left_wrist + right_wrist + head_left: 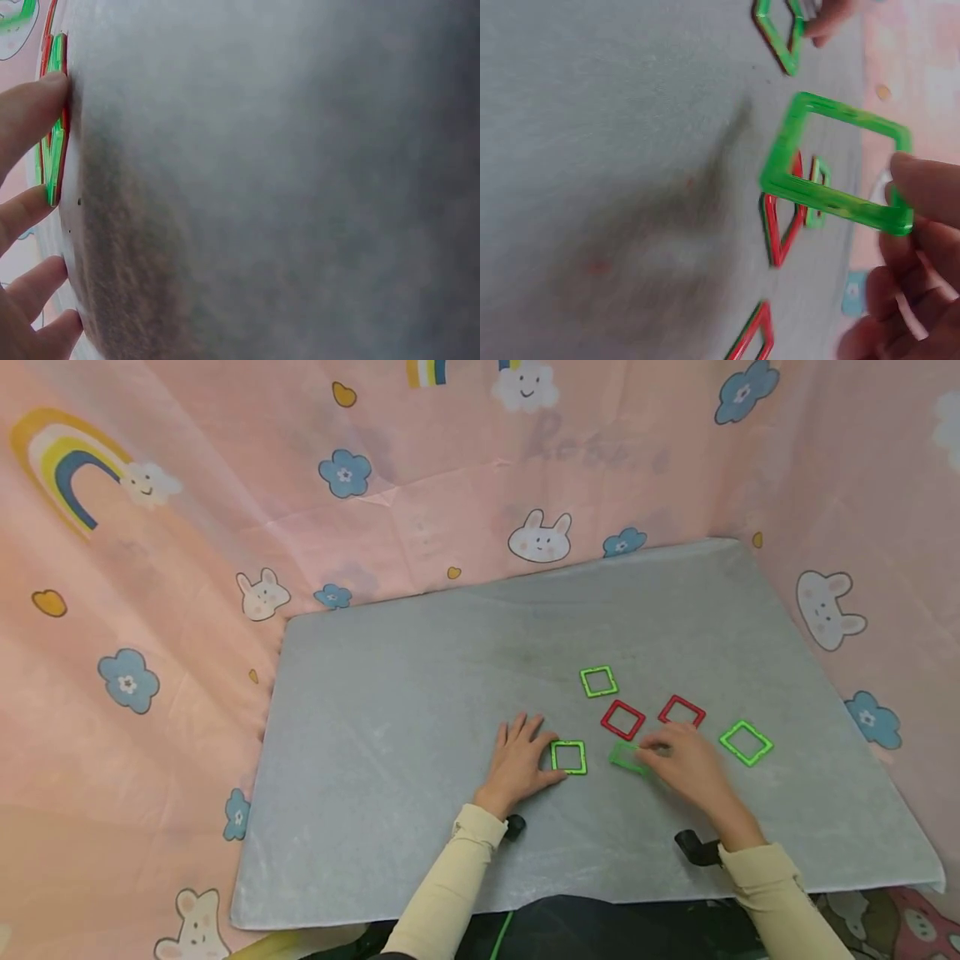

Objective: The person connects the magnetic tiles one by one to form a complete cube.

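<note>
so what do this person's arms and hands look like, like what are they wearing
The left hand and right hand are gloveless. Plain cream sleeves reach the wrists. A black part shows beside each wrist, the right one bent.

Green square frames [838, 204], red square frames [631, 709]: smooth, glossy plastic by look. Counter covering [412, 735], grey: matt, soft-looking cloth. Curtain [450, 468], far, left and right: printed cloth, creased, low sheen. Sleeves [442, 881], near: matt cloth.
</note>
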A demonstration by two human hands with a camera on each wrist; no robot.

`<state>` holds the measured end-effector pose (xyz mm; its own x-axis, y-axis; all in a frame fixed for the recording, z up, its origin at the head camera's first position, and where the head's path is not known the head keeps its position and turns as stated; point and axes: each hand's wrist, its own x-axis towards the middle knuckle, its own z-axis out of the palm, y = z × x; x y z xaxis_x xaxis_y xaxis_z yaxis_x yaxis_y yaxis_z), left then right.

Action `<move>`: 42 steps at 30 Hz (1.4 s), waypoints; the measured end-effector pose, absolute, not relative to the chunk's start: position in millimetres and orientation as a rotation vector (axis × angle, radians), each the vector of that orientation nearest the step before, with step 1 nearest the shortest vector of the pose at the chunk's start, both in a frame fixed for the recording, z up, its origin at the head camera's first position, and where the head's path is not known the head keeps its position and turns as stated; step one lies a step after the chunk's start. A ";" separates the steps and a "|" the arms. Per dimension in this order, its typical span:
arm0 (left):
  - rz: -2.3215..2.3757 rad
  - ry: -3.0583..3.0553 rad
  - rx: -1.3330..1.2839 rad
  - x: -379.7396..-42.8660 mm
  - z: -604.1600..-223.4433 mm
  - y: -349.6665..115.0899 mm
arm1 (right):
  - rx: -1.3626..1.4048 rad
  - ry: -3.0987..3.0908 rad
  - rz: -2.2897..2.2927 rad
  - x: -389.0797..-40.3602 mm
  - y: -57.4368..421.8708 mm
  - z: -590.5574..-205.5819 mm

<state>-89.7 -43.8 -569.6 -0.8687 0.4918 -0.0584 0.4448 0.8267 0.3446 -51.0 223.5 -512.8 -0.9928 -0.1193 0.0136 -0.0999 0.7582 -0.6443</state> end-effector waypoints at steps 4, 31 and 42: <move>0.470 2.866 0.739 -90.8 -570.8 -44.4 | -0.397 3.037 -1.060 -72.6 204.7 -518.0; 0.413 2.910 0.707 -93.5 -573.0 -42.8 | -0.725 3.060 -1.010 -109.0 160.8 -545.5; 0.421 2.888 0.704 -93.7 -571.5 -41.2 | -0.656 3.097 -1.144 -104.4 171.4 -552.3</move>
<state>-93.7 -41.2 -571.5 -0.8809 0.4683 -0.0684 0.4293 0.8516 0.3010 -104.4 171.4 -552.3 -0.8999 -0.2780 0.3359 -0.4296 0.6969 -0.5742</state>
